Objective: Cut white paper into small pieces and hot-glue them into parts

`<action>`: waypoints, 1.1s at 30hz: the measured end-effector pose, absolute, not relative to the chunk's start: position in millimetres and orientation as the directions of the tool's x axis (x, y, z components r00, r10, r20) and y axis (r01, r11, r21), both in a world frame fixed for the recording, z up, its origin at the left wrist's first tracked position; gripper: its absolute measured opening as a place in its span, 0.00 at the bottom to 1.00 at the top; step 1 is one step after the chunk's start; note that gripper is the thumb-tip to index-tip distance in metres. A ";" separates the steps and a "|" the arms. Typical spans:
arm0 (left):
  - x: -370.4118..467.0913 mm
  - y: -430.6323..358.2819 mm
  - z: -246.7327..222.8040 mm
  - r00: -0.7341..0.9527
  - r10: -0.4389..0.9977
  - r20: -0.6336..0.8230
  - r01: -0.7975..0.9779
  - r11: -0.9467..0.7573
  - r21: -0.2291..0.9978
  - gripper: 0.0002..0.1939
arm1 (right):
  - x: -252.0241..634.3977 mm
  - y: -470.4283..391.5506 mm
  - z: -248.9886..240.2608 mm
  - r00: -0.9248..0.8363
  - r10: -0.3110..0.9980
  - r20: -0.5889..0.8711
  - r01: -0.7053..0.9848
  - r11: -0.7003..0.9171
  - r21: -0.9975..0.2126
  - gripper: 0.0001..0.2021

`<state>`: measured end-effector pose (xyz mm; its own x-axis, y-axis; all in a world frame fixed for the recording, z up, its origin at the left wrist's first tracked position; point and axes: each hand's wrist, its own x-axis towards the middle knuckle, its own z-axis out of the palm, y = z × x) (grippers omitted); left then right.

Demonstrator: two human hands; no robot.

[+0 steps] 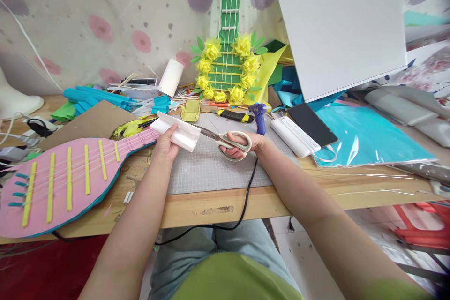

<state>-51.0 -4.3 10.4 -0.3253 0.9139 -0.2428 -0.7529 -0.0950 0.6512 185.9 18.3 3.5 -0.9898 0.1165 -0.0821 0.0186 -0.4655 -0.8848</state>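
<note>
My left hand point(166, 146) grips a piece of white paper point(183, 135), partly folded or curled, above the grey cutting mat point(197, 168). In my right hand point(242, 144) is a pair of scissors point(225, 140) with pale handles, my fingers through the loops. The blades point left and their tips reach the paper's right edge; whether they are cutting into it I cannot tell. Just beyond my hands lie a black and yellow utility knife point(235, 116) and a blue glue gun point(259, 118).
A pink paper guitar point(77, 173) lies at the left. Behind the mat stands a green one point(228, 63) ringed with yellow paper flowers. A white power strip point(294, 136), blue packaged sheets point(372, 136) and a leaning white board point(344, 23) are at the right. A black cable point(250, 187) hangs over the table's front edge.
</note>
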 end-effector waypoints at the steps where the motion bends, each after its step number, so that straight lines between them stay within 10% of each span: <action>1: -51.0 -4.4 10.2 -0.326 0.913 -0.244 -0.754 -0.095 0.650 0.17 | 186.0 18.0 2.8 -0.990 0.119 -0.079 0.015 -0.462 -0.887 0.23; 33: -27.6 -14.1 7.4 -0.234 0.935 -0.267 -0.741 0.006 0.671 0.19 | 175.2 12.0 4.1 -0.994 0.106 -0.002 -0.036 -0.356 -0.934 0.31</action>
